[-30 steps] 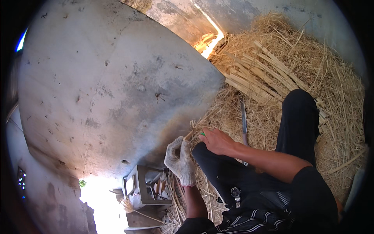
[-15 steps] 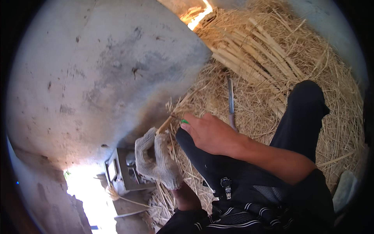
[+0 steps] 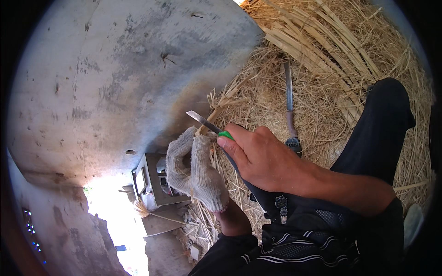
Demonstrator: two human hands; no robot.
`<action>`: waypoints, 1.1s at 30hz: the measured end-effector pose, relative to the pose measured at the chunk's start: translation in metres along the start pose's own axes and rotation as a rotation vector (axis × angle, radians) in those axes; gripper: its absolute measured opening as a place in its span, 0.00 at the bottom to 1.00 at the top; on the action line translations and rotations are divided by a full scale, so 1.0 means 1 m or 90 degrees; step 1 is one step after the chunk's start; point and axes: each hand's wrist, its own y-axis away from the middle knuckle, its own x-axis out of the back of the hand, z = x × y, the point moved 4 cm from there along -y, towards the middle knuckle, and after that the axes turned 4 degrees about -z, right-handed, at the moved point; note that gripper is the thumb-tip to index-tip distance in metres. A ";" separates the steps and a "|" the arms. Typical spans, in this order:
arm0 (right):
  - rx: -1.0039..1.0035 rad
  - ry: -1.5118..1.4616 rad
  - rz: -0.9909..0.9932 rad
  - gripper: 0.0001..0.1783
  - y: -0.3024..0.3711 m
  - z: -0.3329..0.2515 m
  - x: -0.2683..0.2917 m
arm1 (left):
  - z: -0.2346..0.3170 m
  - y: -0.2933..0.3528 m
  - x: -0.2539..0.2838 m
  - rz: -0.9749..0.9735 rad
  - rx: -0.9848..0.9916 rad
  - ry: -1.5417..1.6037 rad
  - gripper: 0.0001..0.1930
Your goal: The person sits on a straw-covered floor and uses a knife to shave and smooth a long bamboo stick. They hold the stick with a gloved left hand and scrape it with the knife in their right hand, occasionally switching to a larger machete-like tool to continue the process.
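Loose straw (image 3: 322,133) lies beside a stained wall (image 3: 124,83); the right hand's (image 3: 264,158) fingers grip a green-handled knife (image 3: 207,123), pointing up-left across a pale strip (image 3: 215,114); the gloved left hand's (image 3: 200,172) fingers pinch that strip, long axis running up-right.

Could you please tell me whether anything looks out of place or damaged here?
The pale wall is blotched grey, suggesting wear. Near the right hand, a long knife lies bare-bladed on loose straw, which seems an odd resting place.
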 end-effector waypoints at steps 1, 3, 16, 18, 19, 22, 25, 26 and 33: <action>0.000 -0.001 0.007 0.18 0.001 0.000 0.001 | 0.001 0.000 -0.001 0.002 -0.004 -0.011 0.07; 0.025 -0.022 0.026 0.18 0.001 0.000 0.001 | 0.003 0.000 -0.003 -0.001 -0.004 -0.017 0.07; -0.004 -0.062 0.013 0.19 0.006 -0.004 0.010 | 0.001 0.002 -0.009 -0.048 -0.073 -0.054 0.06; 0.000 -0.063 0.005 0.18 0.004 -0.003 0.009 | 0.002 0.001 -0.010 -0.040 -0.074 -0.046 0.06; 0.002 -0.064 0.000 0.18 0.004 -0.003 0.008 | 0.002 0.001 -0.010 -0.035 -0.064 -0.024 0.06; 0.022 -0.057 0.011 0.18 0.003 -0.005 0.006 | 0.005 -0.001 -0.009 -0.027 -0.062 -0.030 0.06; 0.000 -0.076 -0.008 0.18 0.003 -0.007 0.003 | 0.001 -0.002 -0.005 -0.024 -0.070 -0.017 0.07; 0.002 -0.071 -0.009 0.18 0.003 -0.006 0.002 | 0.000 -0.002 -0.004 -0.024 -0.071 -0.003 0.07; 0.071 0.199 0.086 0.13 -0.003 0.019 -0.015 | -0.020 -0.004 0.004 -0.071 -0.098 -0.061 0.08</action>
